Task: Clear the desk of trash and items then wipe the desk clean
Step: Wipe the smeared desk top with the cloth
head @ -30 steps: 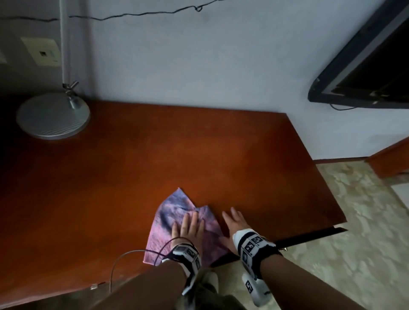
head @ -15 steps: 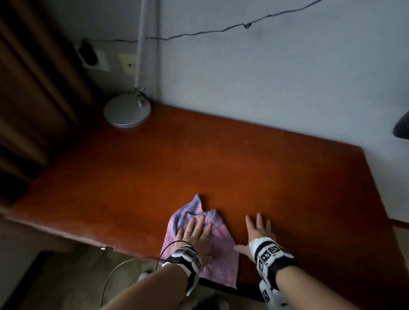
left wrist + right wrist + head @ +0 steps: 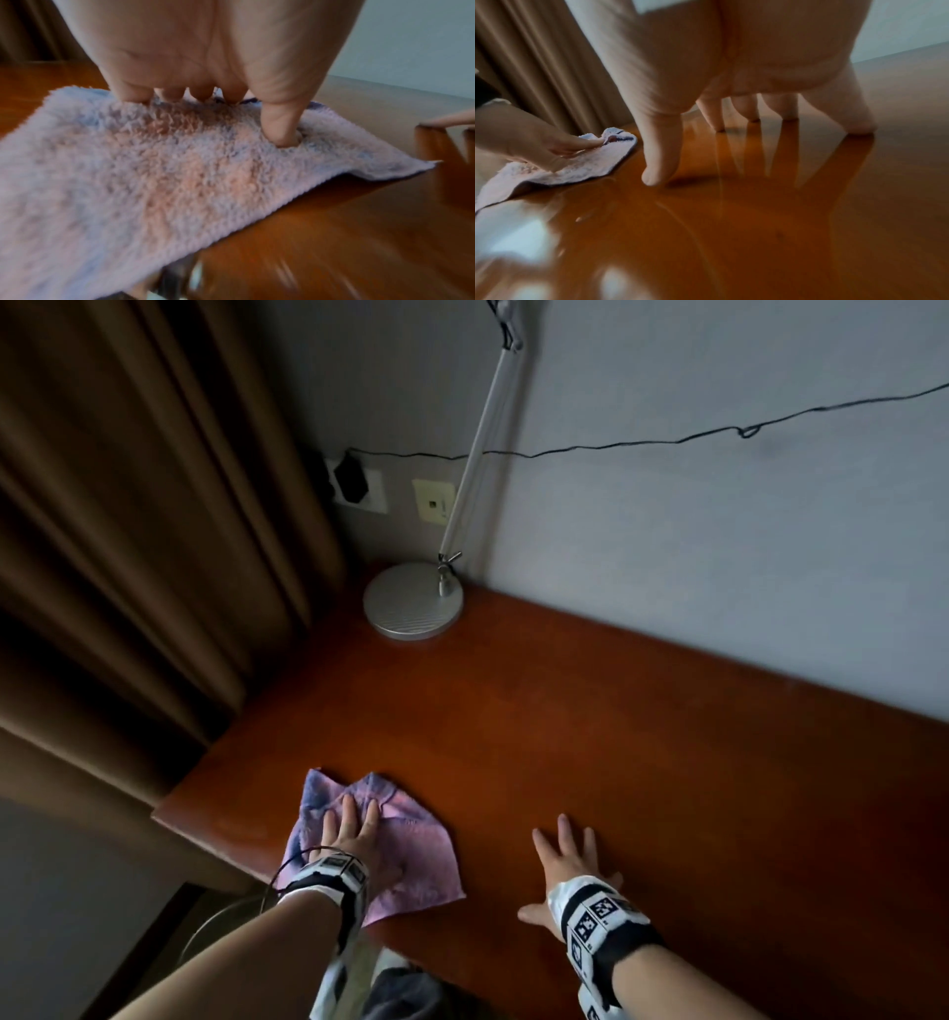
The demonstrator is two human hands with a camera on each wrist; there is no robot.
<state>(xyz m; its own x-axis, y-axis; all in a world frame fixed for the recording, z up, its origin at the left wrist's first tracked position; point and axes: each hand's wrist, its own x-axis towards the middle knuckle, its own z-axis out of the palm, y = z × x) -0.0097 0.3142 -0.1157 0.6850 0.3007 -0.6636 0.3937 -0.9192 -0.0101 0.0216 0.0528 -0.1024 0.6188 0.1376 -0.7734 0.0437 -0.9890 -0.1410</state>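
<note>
A fluffy pink and lilac cloth lies flat on the reddish-brown wooden desk near its front left corner. My left hand presses down on the cloth with straight fingers and the thumb dug into the pile. My right hand rests flat on the bare desk to the right of the cloth, fingers spread, fingertips touching the wood. It holds nothing.
A silver desk lamp stands on its round base at the desk's back left corner, its arm leaning up the grey wall. Brown curtains hang left of the desk. A wall socket with a black plug and a thin cable sit behind.
The cloth and my left hand have slid left toward the desk's left end. My right hand has followed along the front edge, and the view has swung left to the curtains.
</note>
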